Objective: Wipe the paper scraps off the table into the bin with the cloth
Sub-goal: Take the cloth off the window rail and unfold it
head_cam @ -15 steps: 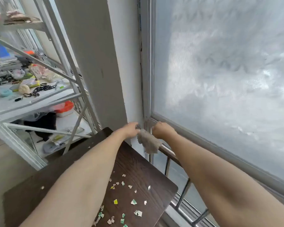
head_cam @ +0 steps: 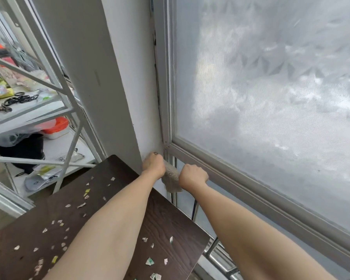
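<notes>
A grey-beige cloth point(head_cam: 171, 179) hangs between my two hands, just past the far right edge of the dark wooden table point(head_cam: 166, 221). My left hand point(head_cam: 154, 165) grips its upper left part, close to the white wall. My right hand point(head_cam: 192, 177) is closed on its right side, in front of the window frame. Several paper scraps point(head_cam: 81, 205) in white, yellow and green lie scattered over the table, on both sides of my left forearm. No bin is in view.
A frosted window point(head_cam: 271, 87) with a grey frame fills the right. A metal railing point(head_cam: 220, 259) runs below it beside the table's right edge. A white metal shelf rack point(head_cam: 28, 110) with clutter stands to the left, behind a white pillar point(head_cam: 93, 77).
The view has shifted, so more of the table's left side and its scraps show. Both hands hold the cloth lower and closer to the table's edge.
</notes>
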Demonstrator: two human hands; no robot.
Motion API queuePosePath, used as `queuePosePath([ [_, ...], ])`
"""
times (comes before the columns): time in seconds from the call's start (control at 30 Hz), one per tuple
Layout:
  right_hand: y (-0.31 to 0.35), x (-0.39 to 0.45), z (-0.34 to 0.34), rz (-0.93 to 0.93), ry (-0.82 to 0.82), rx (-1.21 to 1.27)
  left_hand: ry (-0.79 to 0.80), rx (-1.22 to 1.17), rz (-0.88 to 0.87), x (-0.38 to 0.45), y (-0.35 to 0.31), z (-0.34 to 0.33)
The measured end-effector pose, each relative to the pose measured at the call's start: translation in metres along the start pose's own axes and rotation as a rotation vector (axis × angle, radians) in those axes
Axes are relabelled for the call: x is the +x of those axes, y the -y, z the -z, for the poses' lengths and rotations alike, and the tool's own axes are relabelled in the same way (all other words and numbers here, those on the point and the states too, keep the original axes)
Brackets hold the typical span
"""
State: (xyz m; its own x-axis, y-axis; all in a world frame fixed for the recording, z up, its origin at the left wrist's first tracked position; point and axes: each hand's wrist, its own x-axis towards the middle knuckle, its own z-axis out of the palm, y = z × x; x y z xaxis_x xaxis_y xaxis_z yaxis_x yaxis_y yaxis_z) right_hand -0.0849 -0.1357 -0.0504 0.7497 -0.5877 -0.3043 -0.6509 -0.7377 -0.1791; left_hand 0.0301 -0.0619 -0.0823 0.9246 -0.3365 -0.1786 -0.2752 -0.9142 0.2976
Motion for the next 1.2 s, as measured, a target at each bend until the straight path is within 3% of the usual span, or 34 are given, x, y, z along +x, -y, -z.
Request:
queuePosePath([
  [0.13, 0.001, 0.006, -0.006, 0.017, -0.029, -0.015, -0.039, 0.123, -0.010, 0.004, -0.002, -0.006],
  [0.37, 0.005, 0.007, -0.005, 0.086, -0.063, 0.058, -0.079, -0.039, -0.081, 0.005, 0.006, -0.007],
  [0.67, 0.023, -0.001, 0.025, -0.017, -0.163, 0.491, -0.112, -0.499, -0.099, -0.031, 0.045, 0.044],
  [0.77, 0.036, -0.014, 0.037, 0.057, -0.183, 0.588, -0.068, -0.617, -0.152, -0.049, 0.066, 0.073],
  [0.9, 0.061, -0.034, 0.052, 0.290, -0.141, 0.640, -0.071, -0.635, -0.207, -0.073, 0.092, 0.116],
  [1.03, 0.088, -0.051, 0.068, 0.447, -0.020, 0.523, -0.082, -0.605, -0.180, -0.104, 0.117, 0.153],
  [1.2, 0.124, -0.082, 0.084, 0.560, -0.104, 0.338, -0.254, -0.362, -0.120, -0.143, 0.143, 0.185],
])
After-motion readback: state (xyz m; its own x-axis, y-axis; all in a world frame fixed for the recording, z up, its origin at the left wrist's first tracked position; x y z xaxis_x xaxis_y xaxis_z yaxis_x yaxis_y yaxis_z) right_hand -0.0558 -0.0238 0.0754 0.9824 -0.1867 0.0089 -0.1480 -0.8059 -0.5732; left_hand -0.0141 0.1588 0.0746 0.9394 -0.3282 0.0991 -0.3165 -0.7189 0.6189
